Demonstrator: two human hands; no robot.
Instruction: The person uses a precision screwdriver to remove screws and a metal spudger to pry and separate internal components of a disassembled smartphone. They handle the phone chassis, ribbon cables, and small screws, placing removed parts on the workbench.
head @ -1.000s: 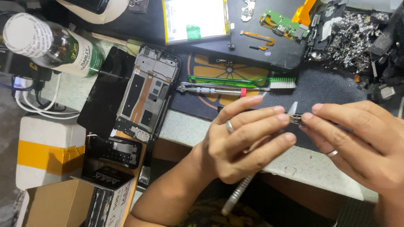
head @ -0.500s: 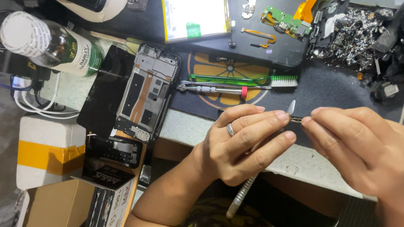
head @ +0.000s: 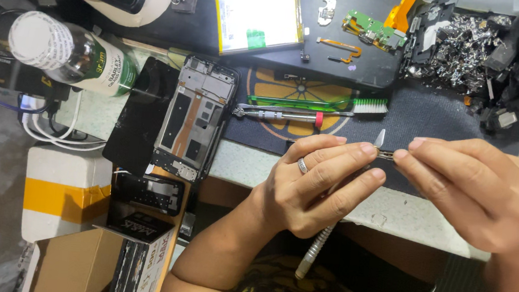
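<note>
My left hand (head: 317,182), with a ring on one finger, grips a slim metal pry tool (head: 379,138) whose ribbed white handle (head: 314,252) sticks out below the palm. My right hand (head: 474,190) pinches a tiny metal part (head: 387,154) at its fingertips, right against the tool's blade. Both hands hover over the dark work mat (head: 436,124) near the bench's front edge. To the left lies an opened phone frame (head: 193,118) with a black screen panel (head: 140,117) beside it.
A screwdriver (head: 281,113) and a green brush (head: 313,102) lie above my hands. A phone battery (head: 259,18), small circuit boards (head: 367,24) and a heap of scrap parts (head: 462,51) sit further back. A bottle (head: 70,54), white block (head: 64,195) and cardboard box (head: 99,263) stand at left.
Both hands have stayed together around the small part with only slight finger shifts. The view has drifted a little; nothing on the bench has moved.
</note>
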